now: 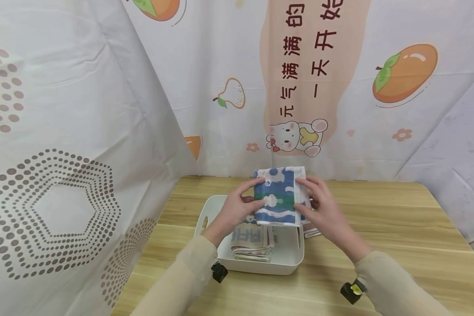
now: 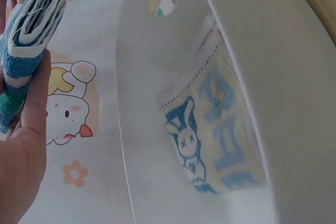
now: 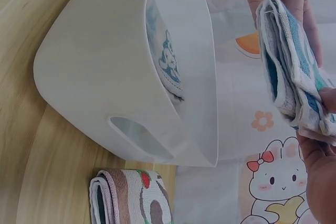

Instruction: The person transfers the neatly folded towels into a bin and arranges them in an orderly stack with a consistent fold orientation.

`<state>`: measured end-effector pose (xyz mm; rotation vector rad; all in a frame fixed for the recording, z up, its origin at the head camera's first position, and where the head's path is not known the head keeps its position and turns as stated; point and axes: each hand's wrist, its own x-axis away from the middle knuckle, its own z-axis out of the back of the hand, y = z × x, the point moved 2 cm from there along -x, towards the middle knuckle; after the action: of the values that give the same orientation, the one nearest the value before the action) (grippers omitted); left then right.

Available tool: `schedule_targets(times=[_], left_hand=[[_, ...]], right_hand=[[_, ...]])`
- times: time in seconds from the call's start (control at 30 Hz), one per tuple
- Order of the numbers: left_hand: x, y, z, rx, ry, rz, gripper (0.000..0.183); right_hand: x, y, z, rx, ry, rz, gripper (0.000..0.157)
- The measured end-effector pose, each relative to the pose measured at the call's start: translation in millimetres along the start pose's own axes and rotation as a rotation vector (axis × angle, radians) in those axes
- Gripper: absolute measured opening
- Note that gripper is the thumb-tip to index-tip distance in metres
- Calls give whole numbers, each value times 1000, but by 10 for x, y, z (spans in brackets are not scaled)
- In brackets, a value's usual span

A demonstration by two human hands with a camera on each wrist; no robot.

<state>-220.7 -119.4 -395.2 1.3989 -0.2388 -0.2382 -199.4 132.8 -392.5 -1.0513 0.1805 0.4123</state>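
Holding folded blue-and-white towel (image 1: 278, 197) up in the air, over or just behind far right part of white basket (image 1: 260, 267); cannot tell which. Pinching it by opposite edges between thumbs and fingers, with left hand (image 1: 237, 208) on left edge and right hand (image 1: 324, 206) on right. Showing several stacked layers at the sides in wrist views, so probably best to pinch through whole stack, not outer layer only, and to pull evenly without twisting, to avoid slippage of inner folds. Note, inside basket, folded beige towel (image 1: 246, 241) with blue lettering; on desk (image 1: 411, 228), just right of basket, strawberry-print towel (image 3: 128, 195); behind, printed curtain (image 1: 237, 44).
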Motion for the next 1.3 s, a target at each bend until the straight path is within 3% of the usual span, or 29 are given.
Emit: schedule_targets(times=[0.23,0.6,1.0,1.3], left_hand=[[6,-35,64,-139,51,1,56],[21,-65,111,-202,102,-92,54],[37,-133,195,-294,123,-93,50],[65,-244,281,-372,99,-53,48]], right_hand=[[-36,22,-97,3,-21,-13,64],[-85,59,-211,-8,-32,-50,63],[-104,98,-351,-7,-99,-113,65],[-103,165,-523,6,-162,-141,67]])
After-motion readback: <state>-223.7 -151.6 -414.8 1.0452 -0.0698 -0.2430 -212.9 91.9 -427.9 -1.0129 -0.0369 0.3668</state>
